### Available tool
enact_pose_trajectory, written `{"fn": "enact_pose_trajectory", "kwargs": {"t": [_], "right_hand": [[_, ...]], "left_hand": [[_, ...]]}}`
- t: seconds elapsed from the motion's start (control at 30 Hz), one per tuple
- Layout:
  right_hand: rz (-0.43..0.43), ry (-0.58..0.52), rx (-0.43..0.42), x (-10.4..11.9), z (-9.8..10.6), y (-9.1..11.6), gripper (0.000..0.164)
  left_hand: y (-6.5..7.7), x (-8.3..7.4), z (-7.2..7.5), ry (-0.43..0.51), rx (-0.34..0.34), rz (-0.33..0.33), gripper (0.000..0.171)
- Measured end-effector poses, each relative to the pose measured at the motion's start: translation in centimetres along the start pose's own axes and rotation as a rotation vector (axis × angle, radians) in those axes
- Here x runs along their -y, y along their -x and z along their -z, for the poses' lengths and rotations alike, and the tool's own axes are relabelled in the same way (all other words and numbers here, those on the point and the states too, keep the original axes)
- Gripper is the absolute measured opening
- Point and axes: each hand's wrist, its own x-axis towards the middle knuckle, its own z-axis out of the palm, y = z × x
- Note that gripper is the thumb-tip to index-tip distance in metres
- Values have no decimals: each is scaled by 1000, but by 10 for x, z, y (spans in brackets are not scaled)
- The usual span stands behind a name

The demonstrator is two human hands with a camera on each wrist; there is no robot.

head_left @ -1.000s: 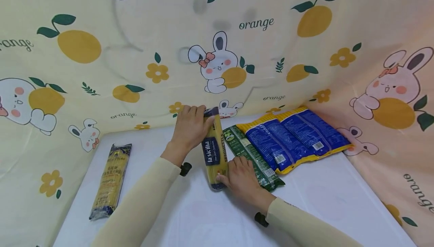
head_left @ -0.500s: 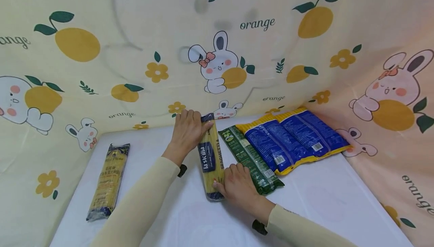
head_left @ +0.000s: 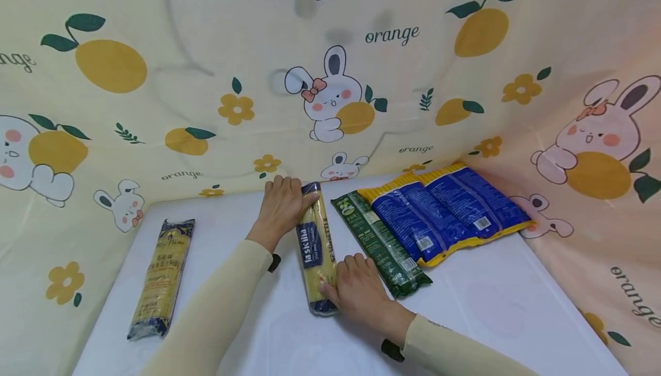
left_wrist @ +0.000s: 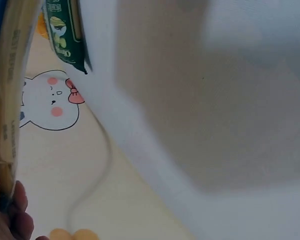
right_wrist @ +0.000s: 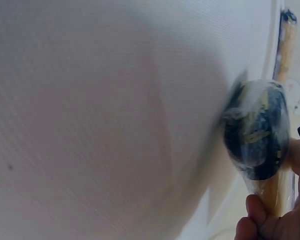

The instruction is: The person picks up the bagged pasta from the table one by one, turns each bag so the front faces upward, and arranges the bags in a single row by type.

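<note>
A packet of spaghetti [head_left: 317, 261] in clear wrap with a dark blue label stands out in the middle of the head view. My left hand [head_left: 281, 206] grips its far end, thumb across the front. Lower down, my right hand [head_left: 361, 293] holds its near end by the right edge. The right wrist view shows the packet's dark blue end [right_wrist: 257, 132] above the white surface, with fingers [right_wrist: 257, 210] curled beneath it. In the left wrist view the packet [left_wrist: 12, 85] runs along the left edge, with fingertips [left_wrist: 22, 210] at its end.
Another pasta packet [head_left: 162, 278] lies at the left of the white table [head_left: 454, 330]. Right of the hands lie a green packet [head_left: 382, 244] and two blue-and-yellow bags [head_left: 449, 215], side by side. A patterned cloth [head_left: 232, 37] hangs behind.
Both hands have brought the spaghetti packet slightly left and nearer to me, lowering it in the view. Both hands keep their hold. The other packets stay where they were.
</note>
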Motion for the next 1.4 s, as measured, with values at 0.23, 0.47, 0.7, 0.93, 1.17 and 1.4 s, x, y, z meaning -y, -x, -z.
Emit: {"fn": "enact_pose_trajectory", "kwargs": {"t": [0.23,0.47,0.7,0.93,1.17,1.4], "right_hand": [[-4,-19,61,2,-8,0,53],[-33,-180,167,-16,-5,2,46],[1,-56,9,-81,9,-2,32],[12,47,284,-119,3,3,64],[12,3,371,-124,-4,1,68],[30,6,372,-124,-6,-1,67]], "left_hand": [[4,-3,-16,-25,150,25,57],[30,-32,-15,-61,262,11,41],[83,-87,-15,123,338,-46,56],[107,-108,-35,170,433,57,72],[120,-75,-34,148,410,31,66],[143,-9,-26,131,403,32,62]]}}
